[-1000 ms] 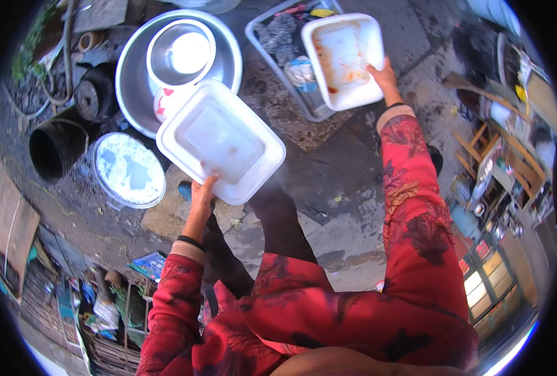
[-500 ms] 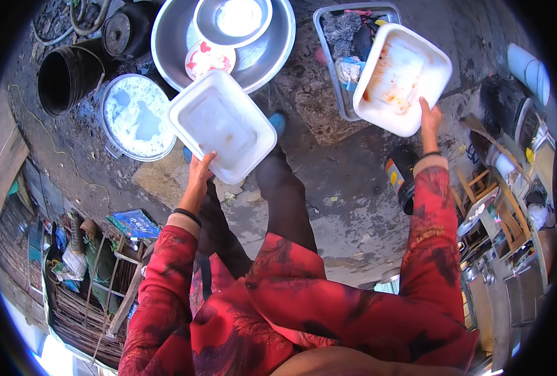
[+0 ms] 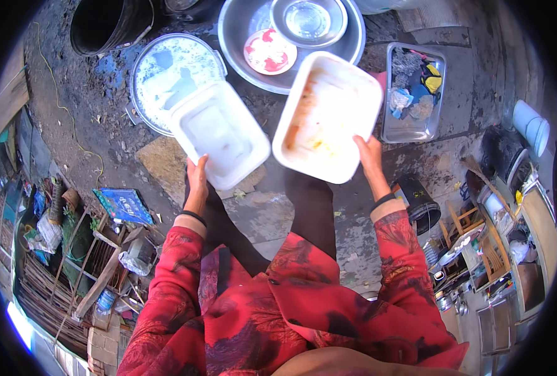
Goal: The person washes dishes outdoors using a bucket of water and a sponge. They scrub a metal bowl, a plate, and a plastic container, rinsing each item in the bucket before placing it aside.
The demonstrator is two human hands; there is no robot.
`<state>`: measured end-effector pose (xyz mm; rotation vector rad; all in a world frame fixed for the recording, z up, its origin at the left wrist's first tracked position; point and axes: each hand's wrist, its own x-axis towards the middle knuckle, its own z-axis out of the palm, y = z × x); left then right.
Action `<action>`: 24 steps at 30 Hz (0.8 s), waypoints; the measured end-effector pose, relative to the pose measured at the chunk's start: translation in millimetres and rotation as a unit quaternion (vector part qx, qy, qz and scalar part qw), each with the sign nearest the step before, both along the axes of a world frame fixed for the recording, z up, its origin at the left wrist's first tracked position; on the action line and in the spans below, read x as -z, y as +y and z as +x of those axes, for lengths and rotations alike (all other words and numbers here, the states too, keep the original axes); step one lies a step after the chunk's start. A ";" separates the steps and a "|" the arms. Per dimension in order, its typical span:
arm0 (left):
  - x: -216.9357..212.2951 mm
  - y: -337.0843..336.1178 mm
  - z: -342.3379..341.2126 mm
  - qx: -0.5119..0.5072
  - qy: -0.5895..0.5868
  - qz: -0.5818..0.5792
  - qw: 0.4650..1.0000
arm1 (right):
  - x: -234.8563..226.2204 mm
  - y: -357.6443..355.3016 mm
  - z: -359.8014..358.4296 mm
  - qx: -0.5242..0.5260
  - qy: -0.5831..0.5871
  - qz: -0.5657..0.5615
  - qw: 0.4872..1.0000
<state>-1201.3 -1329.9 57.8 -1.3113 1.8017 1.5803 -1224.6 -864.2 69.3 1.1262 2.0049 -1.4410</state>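
My left hand (image 3: 197, 183) is closed on the near edge of a white rectangular tub (image 3: 225, 135), whose inside looks mostly clean. A second white tub (image 3: 335, 119), smeared orange-brown inside, is gripped at its right edge by my right hand (image 3: 370, 161). The two tubs are held side by side with a small gap between them. Beyond them stands a big metal basin (image 3: 228, 28) with a smaller metal bowl (image 3: 309, 22) and a red-and-white plate (image 3: 269, 52) inside. Left of it, a round pot (image 3: 159, 78) full of foamy water is partly hidden by the left tub.
A metal tray (image 3: 410, 133) with scrubbers and cloths lies on the ground at right. A black bucket (image 3: 106, 25) lies far left, and a dark container (image 3: 419, 203) near my right forearm. Wooden chairs (image 3: 488, 250) and clutter line the right; stacked sticks (image 3: 46, 269) lie left.
My right hand has brought the stained tub leftward, away from over the scrubber tray and close to the other tub. The view has shifted, and the left tub now overlaps the foamy pot more.
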 end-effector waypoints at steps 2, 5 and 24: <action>2.8 -44.3 1.1 -0.013 0.019 -0.050 0.998 | 4.2 -57.1 -28.2 -0.078 0.030 0.019 0.996; -0.6 -131.4 7.3 -0.037 0.047 -0.082 0.995 | 5.4 -149.6 -74.9 -0.219 0.067 0.054 0.972; -4.4 -407.1 127.0 -0.264 -0.023 0.003 0.964 | 93.5 -491.8 -213.5 -0.515 -0.010 0.402 0.757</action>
